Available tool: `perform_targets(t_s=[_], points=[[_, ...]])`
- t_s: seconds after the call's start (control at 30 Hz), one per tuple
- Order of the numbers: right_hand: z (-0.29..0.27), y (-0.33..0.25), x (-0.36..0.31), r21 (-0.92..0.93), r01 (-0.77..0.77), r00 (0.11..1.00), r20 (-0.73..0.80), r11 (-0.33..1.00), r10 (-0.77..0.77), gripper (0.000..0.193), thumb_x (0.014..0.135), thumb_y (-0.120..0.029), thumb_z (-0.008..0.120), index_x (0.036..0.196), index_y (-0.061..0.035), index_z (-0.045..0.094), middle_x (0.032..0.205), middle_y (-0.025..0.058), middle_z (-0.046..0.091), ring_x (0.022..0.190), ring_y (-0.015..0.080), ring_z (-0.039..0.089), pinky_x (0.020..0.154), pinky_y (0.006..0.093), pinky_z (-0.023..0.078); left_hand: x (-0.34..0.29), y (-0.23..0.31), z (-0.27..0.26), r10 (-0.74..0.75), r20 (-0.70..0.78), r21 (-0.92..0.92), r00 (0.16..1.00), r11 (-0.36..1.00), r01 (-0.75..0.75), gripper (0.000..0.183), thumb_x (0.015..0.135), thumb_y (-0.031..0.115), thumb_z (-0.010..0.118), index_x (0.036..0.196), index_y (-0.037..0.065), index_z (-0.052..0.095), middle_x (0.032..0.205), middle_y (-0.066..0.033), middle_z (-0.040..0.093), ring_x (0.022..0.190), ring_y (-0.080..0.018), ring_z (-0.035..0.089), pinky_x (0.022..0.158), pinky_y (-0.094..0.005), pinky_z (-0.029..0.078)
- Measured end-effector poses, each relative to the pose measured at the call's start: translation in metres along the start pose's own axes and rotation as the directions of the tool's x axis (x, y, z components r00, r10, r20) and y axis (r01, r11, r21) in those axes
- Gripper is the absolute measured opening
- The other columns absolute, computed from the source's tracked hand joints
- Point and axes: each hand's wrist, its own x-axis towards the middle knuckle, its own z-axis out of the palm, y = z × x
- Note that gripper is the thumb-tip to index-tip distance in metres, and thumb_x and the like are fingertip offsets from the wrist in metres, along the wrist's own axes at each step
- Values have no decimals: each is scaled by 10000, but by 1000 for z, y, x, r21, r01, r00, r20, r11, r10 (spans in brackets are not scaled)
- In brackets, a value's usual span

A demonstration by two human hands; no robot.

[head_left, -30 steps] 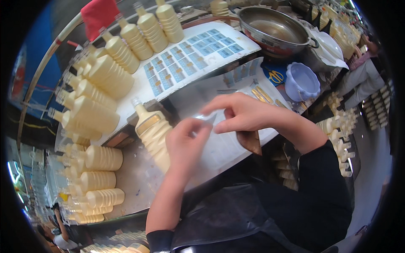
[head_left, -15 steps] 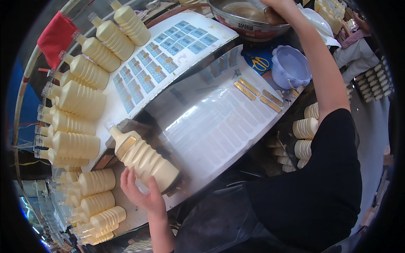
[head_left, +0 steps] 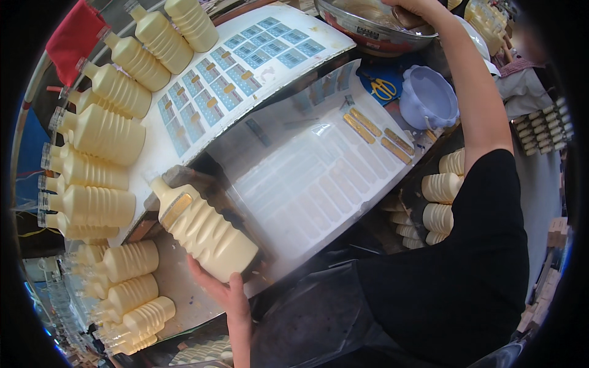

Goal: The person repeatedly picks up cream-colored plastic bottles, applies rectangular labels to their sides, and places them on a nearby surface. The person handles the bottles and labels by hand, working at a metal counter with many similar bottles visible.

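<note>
A cream plastic bottle with ribbed sides lies tilted at the front of the bench, a gold label on its shoulder. My left hand cups its lower side, the thumb by the base and the other fingers partly hidden beneath. At the far right my right hand is closed around a brown wad, too unclear to name, over a metal basin. Right of the bottle, gold label strips rest on a clear plastic sheet.
Several cream bottles line the left side. Blue-and-white labels cover a raised white board. Yellow-handled scissors and a lavender bowl sit below the basin. More bottles stand under my right arm; a person is farther back.
My left hand has gone from partly spread beside the bottle to lying under its lower side. The right hand stays at the basin with the wad. The whole view has shifted slightly.
</note>
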Motion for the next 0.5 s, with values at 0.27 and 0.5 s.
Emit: perform_targets(t_s=[0.27,0.5], points=[[66,-131,-137,417,-68,762,608,906,-222,221,855,-225,818,942,-24,798,715,-29,682,523,20,537,461,188,437,-1,-15,-8,21,34,110,999,994,-25,1106,756,311,825,1608,-7,196,1585,-229,303,1462,-366,336,1216,-461,268],[150,-198,-237,461,-361,453,846,811,-280,226,853,-184,821,975,5,802,750,8,715,636,44,586,564,211,449,14,-29,-9,199,7,152,980,968,-198,945,749,116,879,1547,15,383,1468,-151,482,1312,-276,538,1091,-388,460]])
